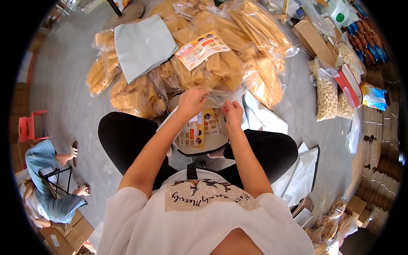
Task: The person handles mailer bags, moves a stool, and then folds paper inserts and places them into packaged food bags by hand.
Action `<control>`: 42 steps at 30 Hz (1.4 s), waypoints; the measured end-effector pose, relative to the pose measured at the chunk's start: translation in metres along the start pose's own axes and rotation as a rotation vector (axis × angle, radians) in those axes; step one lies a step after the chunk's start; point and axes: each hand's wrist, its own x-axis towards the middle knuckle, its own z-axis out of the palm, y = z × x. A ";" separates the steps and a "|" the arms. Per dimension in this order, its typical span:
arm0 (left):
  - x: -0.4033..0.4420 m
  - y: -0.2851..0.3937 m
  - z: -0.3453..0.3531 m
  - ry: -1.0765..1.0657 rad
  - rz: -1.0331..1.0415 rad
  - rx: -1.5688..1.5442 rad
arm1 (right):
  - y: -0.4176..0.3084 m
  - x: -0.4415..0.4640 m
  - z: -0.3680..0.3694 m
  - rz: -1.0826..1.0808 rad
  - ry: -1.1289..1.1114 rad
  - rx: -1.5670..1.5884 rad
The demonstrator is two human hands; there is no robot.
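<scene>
My left hand (193, 103) and my right hand (233, 114) each pinch the gathered mouth of a transparent plastic bag (220, 97) between my knees. The bag holds yellow-brown, sheet-like dried food (221, 72) and lies at the front of a heap of similar bags. A yellow and white printed label (202, 49) rests on the heap. Below my hands, several more printed labels (192, 135) lie on a small round stool (207, 149). Grey flat sheets or bags (144, 46) are stacked on the heap's left side.
A person on a folding stool sits at the left, near a red chair (32, 126). Cardboard boxes (312, 40) and bags of pale, lumpy pieces (326, 95) stand at the right. White sheets (299, 174) lie beside my right knee. Stacked flattened cardboard (378, 170) lines the right edge.
</scene>
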 end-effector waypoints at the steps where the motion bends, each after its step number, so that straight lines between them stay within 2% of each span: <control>1: -0.001 0.001 0.004 0.003 0.006 0.005 | 0.002 0.001 -0.002 -0.007 -0.130 -0.008; 2: -0.003 0.002 0.007 -0.054 0.010 0.008 | 0.005 0.002 -0.005 -0.013 -0.259 -0.017; 3: -0.004 0.005 0.008 -0.112 0.012 0.010 | -0.001 -0.003 -0.004 -0.015 -0.262 -0.012; 7: -0.011 0.012 0.008 -0.121 -0.006 0.086 | -0.019 -0.015 -0.004 0.020 -0.245 0.096; 9: -0.021 0.007 0.009 -0.098 -0.117 0.235 | -0.023 -0.017 -0.007 0.023 -0.239 0.106; 13: -0.038 -0.001 0.006 -0.020 -0.119 0.248 | -0.029 -0.022 -0.005 0.003 -0.189 0.101; 16: -0.043 0.002 0.005 -0.106 -0.116 0.193 | -0.029 -0.026 -0.006 0.010 -0.175 0.120; 21: -0.048 0.009 0.006 -0.067 0.041 0.288 | -0.025 -0.025 -0.005 0.024 -0.170 0.164; 25: -0.055 0.013 0.017 -0.099 0.053 0.312 | -0.025 -0.026 -0.005 0.040 -0.158 0.199; 27: -0.056 0.010 0.019 -0.198 0.032 0.359 | -0.026 -0.026 -0.003 0.046 -0.155 0.210; 30: -0.059 0.003 0.016 -0.107 0.084 0.279 | -0.026 -0.029 -0.002 0.033 -0.165 0.214; 31: -0.059 0.006 0.014 -0.103 0.084 0.280 | -0.023 -0.034 -0.003 -0.001 -0.210 0.102; 33: -0.060 0.016 0.010 0.078 -0.032 0.167 | -0.018 -0.049 -0.003 -0.036 -0.259 -0.011; 35: -0.061 0.023 0.002 0.072 -0.065 0.127 | -0.011 -0.069 -0.002 -0.086 -0.528 -0.414; 37: -0.063 0.023 0.000 0.066 -0.100 0.084 | -0.006 -0.078 -0.003 -0.113 -0.531 -0.377; 39: -0.065 0.020 -0.003 0.094 -0.019 -0.043 | -0.003 -0.081 -0.002 -0.138 -0.535 -0.338; 41: -0.067 0.018 -0.005 0.071 -0.033 -0.027 | 0.000 -0.084 -0.001 -0.331 -0.541 -0.433; 42: -0.067 0.019 -0.006 0.049 -0.045 -0.015 | -0.001 -0.085 0.000 -0.332 -0.537 -0.431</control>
